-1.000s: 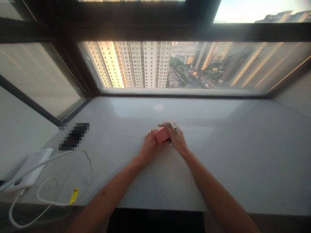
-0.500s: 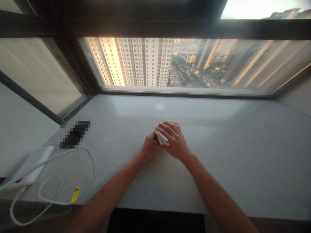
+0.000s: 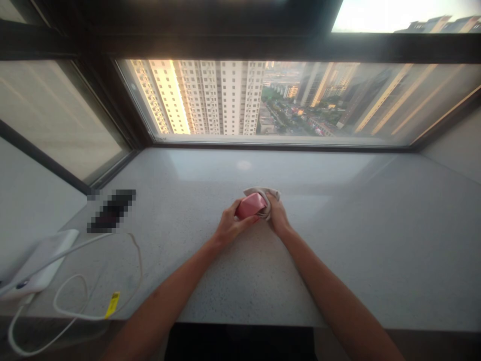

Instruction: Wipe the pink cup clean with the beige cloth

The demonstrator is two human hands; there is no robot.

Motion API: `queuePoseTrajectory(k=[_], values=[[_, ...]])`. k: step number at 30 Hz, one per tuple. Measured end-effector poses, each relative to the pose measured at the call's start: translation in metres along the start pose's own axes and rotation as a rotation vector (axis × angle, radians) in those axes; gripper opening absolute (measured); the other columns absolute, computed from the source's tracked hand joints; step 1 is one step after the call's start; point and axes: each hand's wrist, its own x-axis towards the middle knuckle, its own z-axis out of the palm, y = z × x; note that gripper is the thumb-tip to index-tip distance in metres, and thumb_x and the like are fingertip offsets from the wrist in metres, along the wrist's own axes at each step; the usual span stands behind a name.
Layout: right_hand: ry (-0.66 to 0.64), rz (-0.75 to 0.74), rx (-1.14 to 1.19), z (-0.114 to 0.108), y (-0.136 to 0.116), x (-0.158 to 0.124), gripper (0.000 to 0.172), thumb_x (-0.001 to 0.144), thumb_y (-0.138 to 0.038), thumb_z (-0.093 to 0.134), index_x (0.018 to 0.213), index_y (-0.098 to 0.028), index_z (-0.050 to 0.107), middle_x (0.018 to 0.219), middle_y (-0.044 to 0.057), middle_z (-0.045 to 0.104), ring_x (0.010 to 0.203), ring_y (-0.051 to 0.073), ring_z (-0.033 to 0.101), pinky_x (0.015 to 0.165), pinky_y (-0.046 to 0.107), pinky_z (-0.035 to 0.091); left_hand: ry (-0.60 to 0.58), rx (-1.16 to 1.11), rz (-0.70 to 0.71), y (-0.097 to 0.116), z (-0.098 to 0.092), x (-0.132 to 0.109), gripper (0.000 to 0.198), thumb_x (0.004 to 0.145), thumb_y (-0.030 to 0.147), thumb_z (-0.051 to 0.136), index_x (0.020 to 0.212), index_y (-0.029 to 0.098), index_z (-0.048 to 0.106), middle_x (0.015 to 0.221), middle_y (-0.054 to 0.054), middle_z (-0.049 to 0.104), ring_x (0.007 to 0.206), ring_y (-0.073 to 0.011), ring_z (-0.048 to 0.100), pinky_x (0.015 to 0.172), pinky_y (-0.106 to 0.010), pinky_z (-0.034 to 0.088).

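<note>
My left hand [image 3: 230, 226] grips a small pink box-shaped object [image 3: 251, 205] from the near left side, with its fingers across the object's lower edge. My right hand [image 3: 278, 218] presses a crumpled pale grey cloth [image 3: 267, 196] against the object's right end. The cloth curves around that end and over the far side. Part of the pink object is hidden by the cloth and fingers. Both hands are just above the speckled stone sill.
The wide stone sill [image 3: 338, 250] runs beneath a dark-framed window [image 3: 263, 100] overlooking high-rise towers. To the left lie a pixelated dark object [image 3: 111, 211], a white flat device [image 3: 39, 265], and a white cable [image 3: 75, 311] with a yellow tag [image 3: 112, 304].
My right hand has moved off the top of the pink object and now sits at its right end, so the cloth no longer covers it and the pink face shows.
</note>
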Motion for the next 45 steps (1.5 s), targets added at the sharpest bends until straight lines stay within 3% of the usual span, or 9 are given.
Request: queuePoseTrajectory(k=[4,7,10,16,25,30,35,40,45], values=[[0.056,-0.296,-0.197,0.005,-0.016,-0.019,0.052,0.103,-0.061,0.049,0.114,-0.021,0.079,0.112,0.011,0.082,0.112,0.033,0.074,0.101,0.05,0.058,0.013,-0.034,0.014,-0.002,0.0,0.0,0.064,0.086,0.051,0.086,0.138,0.018,0.067,0.124,-0.01,0.077,0.109,-0.0246,0.071,0.096,-0.033,0.057],[-0.167,-0.805,-0.543,0.014,-0.033,-0.042,0.047,0.105,-0.044,0.05,0.145,-0.028,0.069,0.151,0.009,0.069,0.15,0.034,0.055,0.129,0.06,0.036,0.014,-0.032,0.013,-0.012,0.002,-0.001,0.053,0.085,0.049,0.084,0.123,0.014,0.07,0.107,-0.009,0.077,0.096,-0.0253,0.069,0.087,-0.037,0.06],[-0.359,-1.031,-0.796,0.022,-0.038,-0.055,0.058,0.1,-0.036,0.057,0.158,-0.03,0.058,0.16,0.007,0.063,0.154,0.034,0.05,0.135,0.061,0.024,0.015,-0.011,-0.002,-0.02,0.003,-0.002,0.034,0.087,0.044,0.077,0.098,0.013,0.071,0.084,-0.009,0.071,0.082,-0.0257,0.064,0.074,-0.039,0.06],[-0.182,-0.826,-0.691,0.021,-0.034,-0.037,0.043,0.106,-0.039,0.049,0.144,-0.03,0.068,0.148,0.009,0.07,0.144,0.033,0.058,0.125,0.056,0.04,0.041,0.025,0.001,-0.004,0.005,-0.002,0.043,0.084,0.045,0.081,0.111,0.014,0.068,0.094,-0.003,0.071,0.084,-0.0194,0.062,0.077,-0.031,0.054],[0.002,0.045,0.065,0.001,0.005,0.003,0.062,0.088,-0.078,0.061,0.1,-0.019,0.073,0.092,0.006,0.078,0.087,0.026,0.072,0.083,0.039,0.061,0.045,0.021,0.012,0.008,0.004,-0.003,0.061,0.087,0.053,0.084,0.133,0.018,0.068,0.119,-0.009,0.079,0.103,-0.0242,0.072,0.092,-0.031,0.056],[0.089,-0.517,-0.24,0.003,-0.018,-0.024,0.053,0.106,-0.058,0.048,0.138,-0.023,0.071,0.141,0.014,0.073,0.135,0.034,0.066,0.114,0.054,0.053,0.054,0.016,0.023,0.004,0.004,-0.003,0.061,0.087,0.052,0.084,0.135,0.018,0.067,0.119,-0.01,0.078,0.106,-0.0262,0.072,0.094,-0.036,0.058],[-0.39,-1.013,-0.797,0.018,-0.038,-0.054,0.059,0.1,-0.035,0.057,0.159,-0.035,0.058,0.16,0.006,0.063,0.155,0.035,0.05,0.136,0.064,0.024,0.026,0.082,-0.001,-0.016,0.007,-0.003,0.026,0.088,0.043,0.075,0.096,0.018,0.072,0.085,-0.008,0.073,0.081,-0.0265,0.066,0.077,-0.044,0.06],[-0.228,-0.828,-0.66,0.02,-0.033,-0.039,0.044,0.106,-0.041,0.05,0.144,-0.029,0.069,0.15,0.008,0.07,0.145,0.033,0.058,0.128,0.057,0.038,0.084,0.096,-0.007,-0.009,0.008,-0.002,0.04,0.085,0.047,0.079,0.107,0.015,0.069,0.088,-0.004,0.073,0.08,-0.0211,0.065,0.073,-0.032,0.055],[-0.051,-0.19,-0.273,-0.007,-0.008,-0.001,0.055,0.101,-0.069,0.052,0.093,-0.02,0.076,0.085,0.007,0.076,0.082,0.028,0.071,0.079,0.041,0.059,0.078,0.079,0.037,0.006,0.007,-0.004,0.056,0.086,0.05,0.084,0.13,0.017,0.068,0.111,-0.007,0.079,0.095,-0.0209,0.071,0.086,-0.029,0.056]])
